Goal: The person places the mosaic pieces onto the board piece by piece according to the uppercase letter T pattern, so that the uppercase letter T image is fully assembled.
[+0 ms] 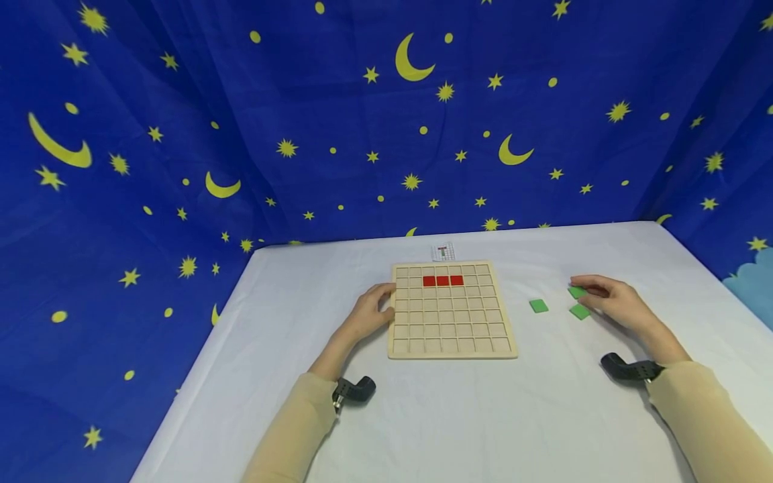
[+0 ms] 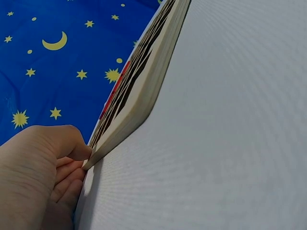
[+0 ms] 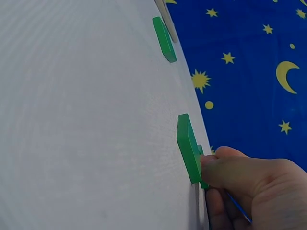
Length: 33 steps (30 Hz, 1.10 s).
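Note:
A square wooden grid board [image 1: 449, 312] lies on the white table, with three red tiles [image 1: 443, 281] side by side in its second row from the top. My left hand [image 1: 368, 312] grips the board's left edge; the left wrist view has the thumb [image 2: 74, 143] at the rim and the other fingers curled beside it. To the right of the board, my right hand [image 1: 616, 303] pinches a green tile [image 1: 576, 292] between thumb and fingers, partly hidden by them. Just in front of that thumb lies another green tile [image 1: 580, 311]. A third green tile [image 1: 539, 306] sits nearer the board.
Behind the board is a small card [image 1: 443, 251] printed with a grid and a red and green pattern. A blue curtain [image 1: 338, 121] with yellow moons and stars surrounds the back and sides of the table [image 1: 459, 422]. Each wrist wears a black camera mount [image 1: 628, 369].

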### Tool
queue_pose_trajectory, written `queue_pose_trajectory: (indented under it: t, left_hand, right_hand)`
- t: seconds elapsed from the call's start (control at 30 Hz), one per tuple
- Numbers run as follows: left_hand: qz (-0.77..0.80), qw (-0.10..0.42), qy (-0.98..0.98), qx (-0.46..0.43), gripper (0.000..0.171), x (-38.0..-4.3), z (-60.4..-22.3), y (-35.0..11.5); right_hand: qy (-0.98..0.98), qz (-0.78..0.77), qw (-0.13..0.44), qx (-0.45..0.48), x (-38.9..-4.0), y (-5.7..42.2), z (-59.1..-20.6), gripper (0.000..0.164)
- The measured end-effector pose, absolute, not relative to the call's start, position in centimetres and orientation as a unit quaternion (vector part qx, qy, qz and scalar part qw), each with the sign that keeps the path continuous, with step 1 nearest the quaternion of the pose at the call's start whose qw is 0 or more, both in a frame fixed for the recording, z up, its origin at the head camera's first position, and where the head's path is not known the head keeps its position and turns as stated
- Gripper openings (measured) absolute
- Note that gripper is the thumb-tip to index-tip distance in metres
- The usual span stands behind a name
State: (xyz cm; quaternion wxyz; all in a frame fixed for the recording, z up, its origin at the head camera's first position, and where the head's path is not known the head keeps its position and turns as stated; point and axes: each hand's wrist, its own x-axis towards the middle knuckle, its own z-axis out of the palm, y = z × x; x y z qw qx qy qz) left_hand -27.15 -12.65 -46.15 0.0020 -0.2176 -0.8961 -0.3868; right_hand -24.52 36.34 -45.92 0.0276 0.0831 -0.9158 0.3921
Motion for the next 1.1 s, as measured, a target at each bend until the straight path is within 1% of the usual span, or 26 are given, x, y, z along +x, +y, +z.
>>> queue_pose_trajectory:
  t: [0.4, 0.6, 0.8, 1.1]
  left_hand:
    - [-0.386, 0.004, -0.895, -0.223, 0.055, -27.1, -46.2, -12.7]
    - [-0.384, 0.005, -0.896, -0.223, 0.055, -27.1, -46.1, -12.7]
    - [-0.383, 0.009, -0.897, -0.223, 0.055, -27.1, -46.0, -12.7]
    - [-0.384, 0.004, -0.896, -0.223, 0.055, -27.1, -46.0, -12.7]
  right_hand:
    - [-0.928, 0.362, 0.050, 0.065, -24.5, 36.5, -46.4, 0.040]
    - [-0.931, 0.355, 0.069, 0.052, -24.7, 36.5, -46.4, 0.042]
    - [-0.928, 0.361, 0.085, 0.038, -24.9, 36.4, -44.6, 0.045]
    - [-0.925, 0.362, 0.097, 0.068, -25.5, 34.7, -42.5, 0.045]
